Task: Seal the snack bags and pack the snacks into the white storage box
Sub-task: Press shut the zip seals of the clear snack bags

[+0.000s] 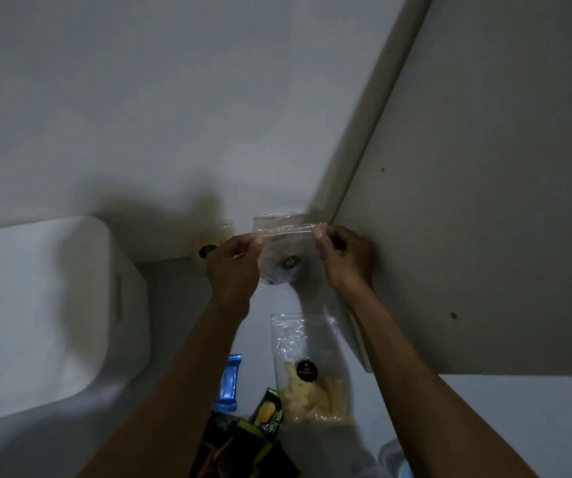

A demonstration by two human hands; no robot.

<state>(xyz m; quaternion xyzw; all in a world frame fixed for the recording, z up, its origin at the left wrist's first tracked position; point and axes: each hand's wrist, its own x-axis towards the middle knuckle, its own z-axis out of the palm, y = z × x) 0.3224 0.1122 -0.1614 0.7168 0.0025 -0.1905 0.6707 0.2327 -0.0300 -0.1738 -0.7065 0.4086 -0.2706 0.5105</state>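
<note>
Two hands are holding a clear zip bag [283,250] up in front of the grey wall [140,98], one at each end of its top strip. Left hand [234,262] is pinching the left end between thumb and fingertips; right hand [345,258] is pinching the right end the same way, so each grip is grasping the bag. A round dark sticker [289,262] is showing on the bag's front, its writing too small to read, and the dim light is hiding the contents.

Below, on the pale tabletop [484,426], a second clear bag [308,367] is lying flat with pale yellow snack pieces gathered at its near end. It is carrying a round black label [307,370] with light lettering that is blurring beyond reading. Just left of it a green packet [267,412] is showing a yellow fruit picture and white letters that cannot be made out. A shiny blue wrapper [229,381] is lying farther left, partly behind the left forearm, and dark packets [243,450] are crowding the bottom edge.

At the left the white storage box [36,312] is sitting on the tabletop, well apart from the held bag. A tall white panel [484,201] is rising on the right.
</note>
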